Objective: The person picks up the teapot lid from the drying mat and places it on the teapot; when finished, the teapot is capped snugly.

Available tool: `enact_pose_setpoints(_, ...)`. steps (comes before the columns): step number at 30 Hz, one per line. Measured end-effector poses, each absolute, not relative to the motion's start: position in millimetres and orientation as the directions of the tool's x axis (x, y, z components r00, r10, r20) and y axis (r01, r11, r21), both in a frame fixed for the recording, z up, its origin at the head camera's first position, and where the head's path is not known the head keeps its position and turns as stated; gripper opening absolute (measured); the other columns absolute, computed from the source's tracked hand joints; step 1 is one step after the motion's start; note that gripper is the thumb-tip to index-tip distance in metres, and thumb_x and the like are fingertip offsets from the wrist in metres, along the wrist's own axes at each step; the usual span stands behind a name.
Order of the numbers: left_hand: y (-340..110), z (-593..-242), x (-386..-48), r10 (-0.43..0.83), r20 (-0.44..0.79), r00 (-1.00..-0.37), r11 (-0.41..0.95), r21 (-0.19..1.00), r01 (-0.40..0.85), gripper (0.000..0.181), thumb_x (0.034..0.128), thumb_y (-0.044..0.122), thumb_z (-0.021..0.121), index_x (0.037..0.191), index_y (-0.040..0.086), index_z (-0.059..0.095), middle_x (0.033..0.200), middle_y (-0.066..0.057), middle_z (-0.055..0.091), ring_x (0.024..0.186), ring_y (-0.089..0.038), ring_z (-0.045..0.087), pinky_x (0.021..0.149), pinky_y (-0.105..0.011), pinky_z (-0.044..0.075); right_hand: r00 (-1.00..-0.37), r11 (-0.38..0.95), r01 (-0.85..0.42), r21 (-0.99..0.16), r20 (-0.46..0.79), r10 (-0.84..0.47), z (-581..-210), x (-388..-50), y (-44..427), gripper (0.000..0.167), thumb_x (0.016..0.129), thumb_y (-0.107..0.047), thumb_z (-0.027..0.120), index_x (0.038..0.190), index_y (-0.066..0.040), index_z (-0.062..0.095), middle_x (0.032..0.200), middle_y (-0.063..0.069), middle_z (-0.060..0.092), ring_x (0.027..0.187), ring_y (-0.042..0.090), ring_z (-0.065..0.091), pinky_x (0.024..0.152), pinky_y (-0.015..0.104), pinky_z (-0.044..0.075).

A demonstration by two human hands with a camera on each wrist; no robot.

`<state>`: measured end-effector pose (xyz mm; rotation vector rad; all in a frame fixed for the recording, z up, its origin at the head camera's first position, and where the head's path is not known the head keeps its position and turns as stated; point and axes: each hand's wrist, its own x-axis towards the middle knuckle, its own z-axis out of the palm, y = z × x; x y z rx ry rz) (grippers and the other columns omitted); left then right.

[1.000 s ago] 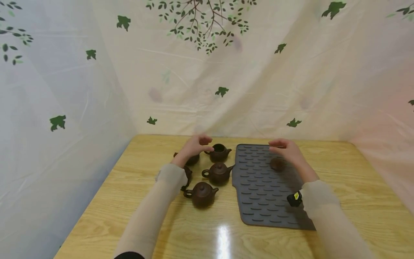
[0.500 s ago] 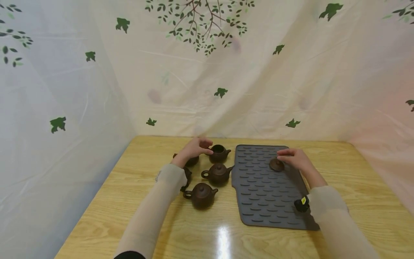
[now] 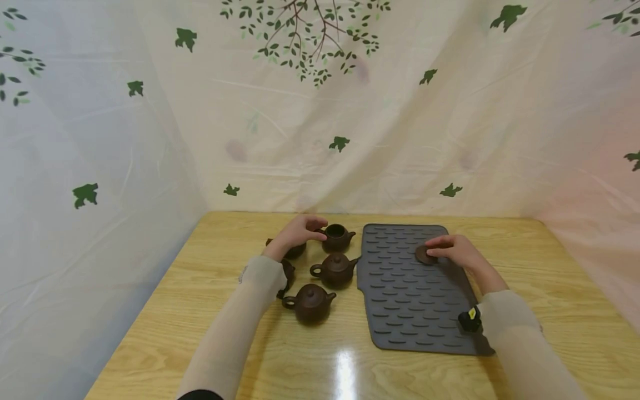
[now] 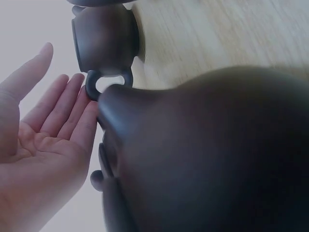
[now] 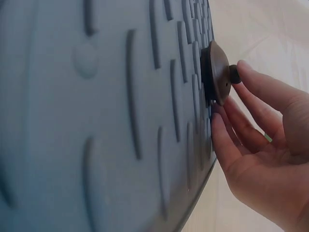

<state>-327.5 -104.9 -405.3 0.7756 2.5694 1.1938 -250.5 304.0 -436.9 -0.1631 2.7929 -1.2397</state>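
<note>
A lidless dark brown teapot (image 3: 337,239) stands at the back, its handle beside my left hand (image 3: 296,233). In the left wrist view the left hand's fingers are extended near that handle, with the thumb held apart. On the grey ridged mat (image 3: 400,300) lies a brown teapot lid (image 5: 219,72). My right hand (image 3: 457,253) pinches it, thumb on the knob and index finger behind, other fingers at the rim. Two lidded teapots, a middle one (image 3: 337,271) and a front one (image 3: 311,304), stand in front of the lidless one.
More dark teapots (image 3: 295,251) stand under the left forearm, partly hidden by it. A large dark teapot body (image 4: 207,159) fills much of the left wrist view. The wooden table (image 3: 200,333) ends at a leaf-printed curtain (image 3: 280,139) behind and at the sides.
My right hand has come down and slightly right onto the lid, and its fingers have closed in at the knob. The left hand has dropped slightly beside the lidless teapot's handle.
</note>
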Motion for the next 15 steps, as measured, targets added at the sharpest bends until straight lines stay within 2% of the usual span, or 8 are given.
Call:
enact_pose_setpoints(5, -105, -405, -326, 0.542, 0.047, -0.839, 0.528, 0.757, 0.384, 0.046, 0.0942, 0.012, 0.069, 0.138, 0.0, 0.057, 0.142, -0.019, 0.058, 0.134, -0.033, 0.053, 0.113, -0.047, 0.043, -0.989, 0.677, -0.082, -0.731, -0.025, -0.146, -438, -252, 307, 0.043, 0.095, -0.022, 0.069, 0.126, 0.006, 0.064, 0.132, 0.029, 0.06, 0.105, 0.021, 0.064, 0.096, 0.048, 0.05)
enact_pose_setpoints(7, -105, -405, -325, 0.54, 0.048, -0.84, 0.53, 0.756, 0.384, 0.045, 0.0941, 0.012, 0.069, 0.137, 0.001, 0.058, 0.141, -0.018, 0.059, 0.134, -0.033, 0.054, 0.113, -0.046, 0.044, -0.988, 0.678, -0.095, -0.729, -0.013, -0.152, -438, -252, 308, 0.04, 0.095, -0.021, 0.069, 0.124, 0.006, 0.065, 0.134, 0.03, 0.059, 0.104, 0.019, 0.064, 0.096, 0.048, 0.051)
enact_pose_setpoints(12, -105, -405, -324, 0.543, 0.052, -0.838, 0.534, 0.749, 0.392, 0.044, 0.0949, 0.013, 0.068, 0.136, -0.001, 0.059, 0.14, -0.019, 0.059, 0.132, -0.034, 0.055, 0.112, -0.046, 0.045, -0.99, 0.691, -0.107, -0.715, 0.015, -0.138, -436, -250, 304, 0.037, 0.097, -0.022, 0.067, 0.123, 0.004, 0.067, 0.133, 0.029, 0.06, 0.113, 0.037, 0.062, 0.096, 0.054, 0.05)
enact_pose_setpoints(15, -104, -405, -325, 0.541, 0.049, -0.84, 0.533, 0.752, 0.388, 0.044, 0.0948, 0.013, 0.068, 0.135, -0.001, 0.059, 0.139, -0.019, 0.06, 0.131, -0.034, 0.056, 0.111, -0.046, 0.045, -0.991, 0.695, -0.122, -0.708, 0.043, -0.13, -432, -252, 297, 0.036, 0.097, -0.023, 0.066, 0.122, 0.002, 0.068, 0.128, 0.027, 0.064, 0.112, 0.039, 0.062, 0.094, 0.053, 0.051)
